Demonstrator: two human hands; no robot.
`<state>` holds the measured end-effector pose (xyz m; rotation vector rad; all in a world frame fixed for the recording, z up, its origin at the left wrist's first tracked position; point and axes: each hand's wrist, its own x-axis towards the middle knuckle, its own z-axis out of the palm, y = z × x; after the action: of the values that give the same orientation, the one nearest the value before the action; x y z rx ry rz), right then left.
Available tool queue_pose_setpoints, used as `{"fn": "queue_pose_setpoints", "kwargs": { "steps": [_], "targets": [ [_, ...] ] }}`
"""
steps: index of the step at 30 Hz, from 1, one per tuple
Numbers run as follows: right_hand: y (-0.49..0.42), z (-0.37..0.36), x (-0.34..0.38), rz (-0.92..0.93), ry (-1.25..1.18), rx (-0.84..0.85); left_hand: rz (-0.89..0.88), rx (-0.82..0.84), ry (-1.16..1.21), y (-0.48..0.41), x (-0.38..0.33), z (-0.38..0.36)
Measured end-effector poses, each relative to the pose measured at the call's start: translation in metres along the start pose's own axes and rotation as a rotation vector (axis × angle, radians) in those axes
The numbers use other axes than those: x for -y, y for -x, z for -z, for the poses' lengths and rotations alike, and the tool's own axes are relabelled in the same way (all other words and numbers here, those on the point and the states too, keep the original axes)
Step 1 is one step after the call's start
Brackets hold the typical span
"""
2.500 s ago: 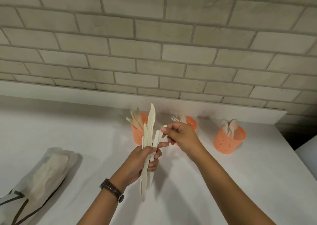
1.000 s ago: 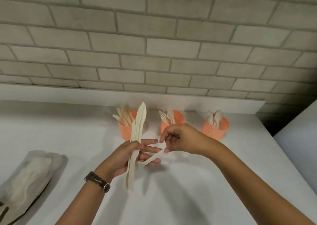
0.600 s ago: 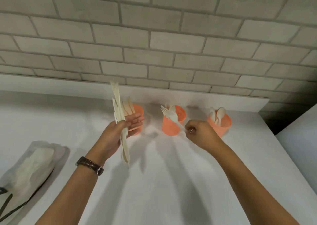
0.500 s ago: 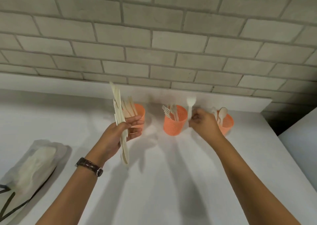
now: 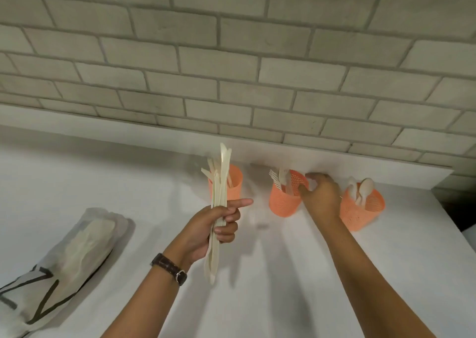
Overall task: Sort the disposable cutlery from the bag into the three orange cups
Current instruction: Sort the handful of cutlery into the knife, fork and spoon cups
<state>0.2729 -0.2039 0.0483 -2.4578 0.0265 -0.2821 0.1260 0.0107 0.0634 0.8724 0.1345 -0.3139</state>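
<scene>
Likely light, stiff, slippery: cream disposable cutlery bundle, left hand gripping mid-length; right hand loose, empty, at middle orange mesh cup.

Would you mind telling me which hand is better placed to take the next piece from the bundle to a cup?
Right, probably. The right hand is empty, by the middle cup, so it is free to pick; the left hand grips the cutlery bundle and serves best as its holder.
</scene>
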Motion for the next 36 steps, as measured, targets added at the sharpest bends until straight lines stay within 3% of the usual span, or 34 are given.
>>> {"fn": "queue_pose_setpoints", "kwargs": {
  "steps": [2, 4, 7, 10, 14, 24, 26, 28, 31, 34, 36],
  "targets": [
    [0.018, 0.005, 0.011, 0.129, -0.055, -0.118, 0.032, 0.044, -0.015, 0.001, 0.001, -0.002],
    [0.044, 0.012, 0.035, 0.221, -0.316, -0.102, 0.066, 0.086, -0.026, 0.0, 0.002, -0.004],
    [0.077, 0.022, 0.074, 0.153, -0.673, 0.272, 0.097, 0.141, -0.058, -0.001, 0.005, -0.009],
    [0.091, 0.023, 0.094, -0.009, -0.865, 0.635, 0.09, 0.18, -0.073, 0.0, 0.007, -0.015],
    [0.093, 0.018, 0.098, -0.052, -0.904, 0.716, 0.074, 0.17, -0.076, 0.004, 0.008, -0.016],
    [0.066, 0.022, 0.113, -0.072, -0.958, 0.747, 0.065, 0.067, -0.115, 0.018, 0.003, -0.002],
    [0.05, 0.023, 0.12, -0.14, -1.054, 0.676, 0.064, 0.008, -0.18, 0.025, 0.001, 0.001],
    [0.028, 0.024, 0.127, -0.136, -1.062, 0.502, 0.067, -0.057, -0.19, 0.03, -0.001, 0.005],
    [0.0, 0.017, 0.14, -0.019, -0.887, 0.26, 0.053, -0.102, -0.003, 0.031, 0.0, 0.016],
    [-0.011, -0.009, 0.151, 0.052, -0.781, 0.247, 0.045, -0.08, 0.267, 0.032, -0.002, 0.024],
    [-0.011, -0.035, 0.148, 0.066, -0.657, 0.28, 0.021, -0.081, 0.32, 0.032, -0.005, 0.027]
  ]
}}
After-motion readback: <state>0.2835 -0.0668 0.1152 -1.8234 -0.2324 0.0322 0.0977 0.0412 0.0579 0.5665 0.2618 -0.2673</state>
